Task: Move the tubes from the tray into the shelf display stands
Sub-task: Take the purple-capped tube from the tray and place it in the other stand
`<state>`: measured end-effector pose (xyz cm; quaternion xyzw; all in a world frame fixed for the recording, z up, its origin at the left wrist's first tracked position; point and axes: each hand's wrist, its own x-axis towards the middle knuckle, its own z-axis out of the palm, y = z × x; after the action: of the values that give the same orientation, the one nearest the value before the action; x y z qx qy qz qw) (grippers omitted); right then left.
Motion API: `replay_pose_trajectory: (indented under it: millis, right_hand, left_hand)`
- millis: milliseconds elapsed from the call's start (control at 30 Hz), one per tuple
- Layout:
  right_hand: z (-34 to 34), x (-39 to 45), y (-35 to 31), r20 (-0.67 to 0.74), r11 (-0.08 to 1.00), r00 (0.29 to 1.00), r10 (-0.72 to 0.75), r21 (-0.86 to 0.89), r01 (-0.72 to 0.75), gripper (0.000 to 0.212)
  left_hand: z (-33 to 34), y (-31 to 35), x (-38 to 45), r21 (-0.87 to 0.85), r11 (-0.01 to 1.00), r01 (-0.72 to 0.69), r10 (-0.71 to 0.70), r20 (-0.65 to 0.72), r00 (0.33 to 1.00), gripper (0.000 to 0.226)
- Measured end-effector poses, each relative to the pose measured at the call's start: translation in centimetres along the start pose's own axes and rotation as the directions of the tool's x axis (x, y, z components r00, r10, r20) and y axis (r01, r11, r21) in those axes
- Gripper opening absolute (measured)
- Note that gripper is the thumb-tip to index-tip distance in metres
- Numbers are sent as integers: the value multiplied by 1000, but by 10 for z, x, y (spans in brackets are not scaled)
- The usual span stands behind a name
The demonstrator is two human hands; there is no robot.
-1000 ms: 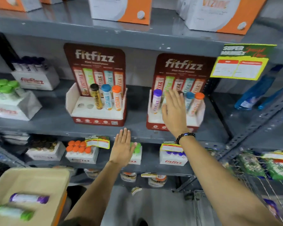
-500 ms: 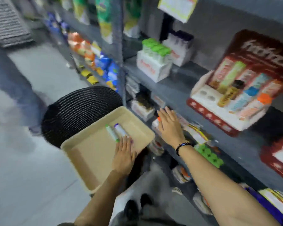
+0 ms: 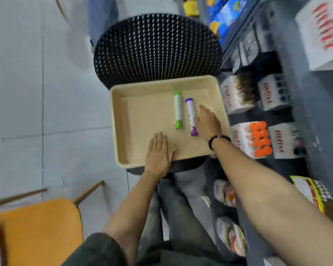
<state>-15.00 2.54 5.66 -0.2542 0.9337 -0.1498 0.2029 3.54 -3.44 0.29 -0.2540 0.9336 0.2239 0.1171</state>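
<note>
In the beige tray [image 3: 123, 120], green-capped tube [image 3: 178, 110] and purple-capped tube [image 3: 191, 114] lie side by side. Right hand [image 3: 208, 123] touches the purple one, grip indiscernible; left hand [image 3: 159, 154] flat, fingers together.

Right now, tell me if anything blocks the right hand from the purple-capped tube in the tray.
Nothing visible does. The right hand is already against the purple-capped tube, which lies flat on the tray floor. The green-capped tube lies on its far side, apart from it. The left hand rests flat at the tray's near edge.

Purple tube [image 3: 191, 114] partly hidden under right hand [image 3: 208, 124]; shelf boxes [image 3: 258, 139] blurred.
</note>
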Motion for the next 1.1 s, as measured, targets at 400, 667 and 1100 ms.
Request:
replay_pose_trajectory:
  millis: [400,667,1100]
  right_hand:
    - [34,76,0,107,993,991,83,72,-91,39]
    - [36,83,2,117,997,993,25,70,-33,40]
    - [-70,17,36,88,944,996,9,328,-38,37]
  left_hand:
    - [8,3,1,17,997,75,-74,-39,996,63]
    - [7,4,1,-4,996,91,-92,-44,995,65]
    - [-5,2,-2,126,992,-10,-2,96,995,92]
